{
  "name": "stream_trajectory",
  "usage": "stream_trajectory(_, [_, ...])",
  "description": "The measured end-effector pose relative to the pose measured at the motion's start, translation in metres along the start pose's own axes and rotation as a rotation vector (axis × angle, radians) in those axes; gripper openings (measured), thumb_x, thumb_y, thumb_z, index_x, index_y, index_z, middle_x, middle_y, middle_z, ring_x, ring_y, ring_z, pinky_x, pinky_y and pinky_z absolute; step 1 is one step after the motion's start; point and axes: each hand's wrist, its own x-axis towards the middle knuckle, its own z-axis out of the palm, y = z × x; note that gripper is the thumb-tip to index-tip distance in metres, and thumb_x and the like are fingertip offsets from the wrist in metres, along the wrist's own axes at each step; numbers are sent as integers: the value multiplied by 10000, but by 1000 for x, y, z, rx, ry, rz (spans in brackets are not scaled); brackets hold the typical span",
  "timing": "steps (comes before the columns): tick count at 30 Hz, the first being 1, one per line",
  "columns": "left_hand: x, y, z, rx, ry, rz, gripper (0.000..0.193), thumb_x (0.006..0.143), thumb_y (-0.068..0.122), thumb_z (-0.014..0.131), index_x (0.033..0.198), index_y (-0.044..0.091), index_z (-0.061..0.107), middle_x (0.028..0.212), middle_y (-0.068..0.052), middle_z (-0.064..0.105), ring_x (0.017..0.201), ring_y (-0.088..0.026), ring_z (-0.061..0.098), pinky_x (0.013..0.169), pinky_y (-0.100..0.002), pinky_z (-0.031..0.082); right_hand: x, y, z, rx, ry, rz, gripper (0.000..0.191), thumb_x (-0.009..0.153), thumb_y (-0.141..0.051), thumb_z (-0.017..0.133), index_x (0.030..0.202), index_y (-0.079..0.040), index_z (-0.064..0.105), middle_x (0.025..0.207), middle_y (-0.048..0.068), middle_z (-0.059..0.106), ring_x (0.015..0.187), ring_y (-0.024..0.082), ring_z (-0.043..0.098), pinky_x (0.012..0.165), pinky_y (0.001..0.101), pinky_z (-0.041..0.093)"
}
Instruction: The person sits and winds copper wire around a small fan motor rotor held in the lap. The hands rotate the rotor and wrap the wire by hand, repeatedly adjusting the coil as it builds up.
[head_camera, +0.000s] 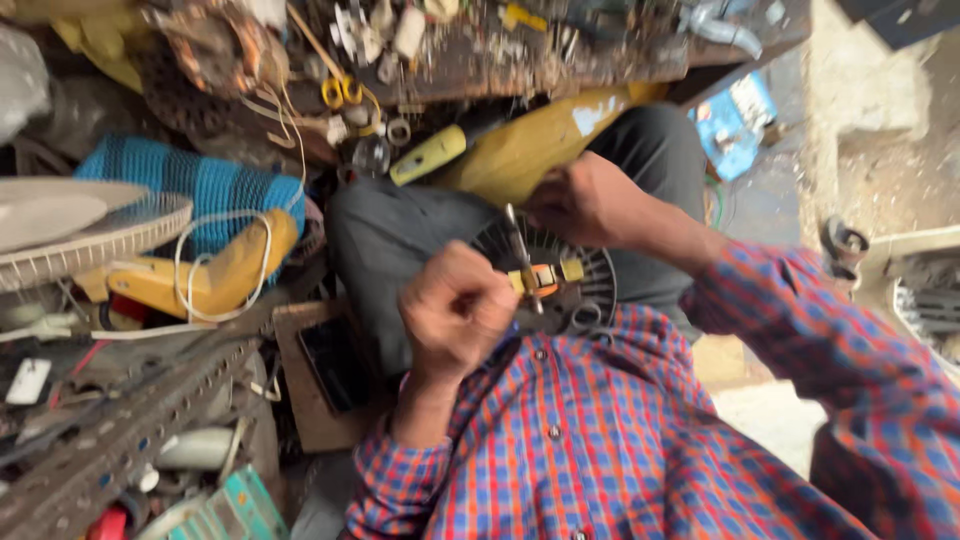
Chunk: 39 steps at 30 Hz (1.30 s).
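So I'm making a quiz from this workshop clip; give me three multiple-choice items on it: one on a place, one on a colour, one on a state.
1. Where does the round ribbed fan part lie?
A. on the person's lap
B. on the shelf at upper left
C. on the floor at right

2. What colour is the small piece on the metal tool?
A. green
B. orange and yellow
C. white

3. How is the left hand?
A. open flat
B. closed in a fist around the tool's end
C. resting idle on the bench

Answers:
1 A: it lies on the grey trousers, below both hands.
2 B: the piece shows orange with yellow ends.
3 B: its fingers are curled shut, while the right hand grips further up.
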Motion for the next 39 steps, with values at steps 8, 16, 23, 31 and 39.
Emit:
stream_trajectory(8, [96, 20, -6, 419, -450, -64, 92, 832, 98, 829, 844, 58, 747, 841, -86, 718, 804, -222, 701, 735, -343, 534, -37, -72, -20, 14, -622, 164, 72, 840, -211, 721, 855, -150, 687, 748, 112, 643, 660, 320, 649, 568, 470, 513])
stream_trajectory(16, [-23, 9, 0, 465, -80, 125, 143, 886, -13, 799, 808, 48, 696, 749, -68, 644, 669, -175, 648, 643, -330, 514, -5, -3, 10, 174, -63, 42, 109, 882, -153, 690, 958, -86, 731, 888, 108, 707, 767, 307, 682, 652, 400, 541])
stream_trajectory(23, [94, -4, -5, 483, -520, 61, 184, 793, 122, 871, 817, 5, 730, 810, -118, 672, 774, -254, 669, 690, -374, 514, -48, -24, -11, -250, -562, 347, 134, 806, -215, 687, 917, -188, 757, 796, 96, 691, 691, 324, 664, 569, 473, 512])
stream_trajectory(31, [-12, 34, 2, 605, -254, 327, 70, 849, 47, 734, 883, 30, 676, 857, -118, 641, 788, -303, 666, 693, -391, 538, -8, -43, -8, -111, -235, -96, 120, 757, -169, 757, 798, -65, 712, 692, 137, 637, 632, 352, 645, 504, 476, 460])
stream_trajectory(39, [89, 3, 6, 428, -442, 27, 216, 797, 184, 856, 771, 41, 697, 804, -85, 691, 759, -199, 669, 699, -304, 509, -41, -16, -13, -371, -219, 145, 141, 767, -205, 756, 750, -69, 721, 712, 141, 671, 669, 370, 660, 508, 488, 468])
